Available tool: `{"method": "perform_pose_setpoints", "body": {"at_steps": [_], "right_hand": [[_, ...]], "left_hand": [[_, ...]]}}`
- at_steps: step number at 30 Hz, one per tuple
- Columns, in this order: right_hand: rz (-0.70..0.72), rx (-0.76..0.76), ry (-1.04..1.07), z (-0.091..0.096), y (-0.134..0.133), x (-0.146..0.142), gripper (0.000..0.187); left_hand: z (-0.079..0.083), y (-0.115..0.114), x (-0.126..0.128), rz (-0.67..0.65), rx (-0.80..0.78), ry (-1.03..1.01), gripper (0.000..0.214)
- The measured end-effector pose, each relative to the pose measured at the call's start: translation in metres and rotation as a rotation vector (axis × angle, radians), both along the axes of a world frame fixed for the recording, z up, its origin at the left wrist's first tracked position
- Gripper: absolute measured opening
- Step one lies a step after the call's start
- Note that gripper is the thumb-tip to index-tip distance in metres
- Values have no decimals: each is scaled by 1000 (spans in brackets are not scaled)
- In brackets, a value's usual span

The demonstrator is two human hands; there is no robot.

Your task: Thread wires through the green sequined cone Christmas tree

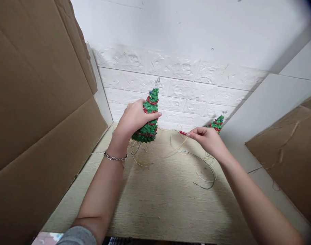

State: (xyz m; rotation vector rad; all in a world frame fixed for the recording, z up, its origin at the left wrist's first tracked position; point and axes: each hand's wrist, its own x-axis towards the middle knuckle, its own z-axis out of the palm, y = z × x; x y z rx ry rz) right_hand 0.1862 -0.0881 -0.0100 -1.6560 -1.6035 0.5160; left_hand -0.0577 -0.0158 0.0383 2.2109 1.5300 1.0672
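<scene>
My left hand is wrapped round a small green Christmas tree figurine, which has red garlands and a clear star on top. It is held upright, slightly tilted, with thin wires below its base. My right hand pinches a small red stick-like piece between thumb and fingertips, with thin yellowish wire close to it. What the red piece is, I cannot make out. A second Christmas tree figurine stands behind my right hand, partly hidden by it.
Loose dark and pale wires curl over the pale wooden tabletop. Large cardboard sheets stand on the left and right. A white brick-pattern wall closes off the back.
</scene>
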Motion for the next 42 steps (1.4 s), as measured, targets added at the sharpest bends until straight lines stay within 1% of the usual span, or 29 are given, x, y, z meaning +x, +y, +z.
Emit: {"method": "perform_pose_setpoints", "body": {"at_steps": [3,6,9,11,12,13,15,16,17,18,19,20,21,23,25,28,30,33,35,37,38,40,41,42], "right_hand": [[28,100,123,21,-4,0,39],[-11,211,207,32,-3,1,32],[-125,337,210,29,0,-3,27],[-139,367,209,19,3,-9,26],[-96,338,232,12,5,-13,26],[-14,268,279,5,6,-17,28],[189,68,396,-9,9,-20,36],[262,-16,430,-15,11,-19,40],[301,-76,429,-22,14,-16,42],[302,-107,380,-28,16,-11,41],[277,-127,280,-35,18,-5,38],[241,-158,121,-41,19,3,33],[198,-202,-88,-48,20,11,29],[114,-354,-511,-62,20,28,20],[51,-430,-633,-75,16,41,14],[26,-463,-646,-89,11,50,12],[43,-466,-640,-94,8,51,12],[59,-447,-621,-88,8,49,14],[42,-409,-608,-77,9,48,15],[-23,-290,-514,-60,13,46,16],[-75,-182,-399,-51,16,44,15],[-153,23,-91,-33,23,38,10],[-139,84,82,-25,27,33,9],[-92,96,245,-18,31,27,11]], "left_hand": [[0,0,-1,0,-4,-8,44],[-1,1,-2,3,-1,-4,43],[0,0,-2,16,7,2,45],[1,-2,-1,30,25,-8,48],[2,-3,0,36,37,-19,48],[2,-3,0,42,49,-32,48],[3,-5,1,53,65,-57,46],[3,-5,1,55,68,-65,45],[3,-5,1,57,66,-70,44],[3,-5,1,56,63,-73,43],[3,-4,0,52,59,-75,43],[3,-4,0,48,55,-76,43],[2,-3,0,44,52,-76,43],[2,-3,1,41,51,-74,43],[1,-2,2,42,55,-75,43],[2,-4,4,32,65,-101,41],[2,-4,6,12,61,-140,41],[1,-4,8,-83,8,-224,41],[-1,-2,10,-177,-49,-280,43],[-3,0,11,-271,-99,-326,44],[-4,2,12,-321,-121,-344,44],[-8,4,15,-436,-172,-367,43],[-9,5,17,-496,-201,-371,42],[-11,6,19,-549,-230,-369,42]]}}
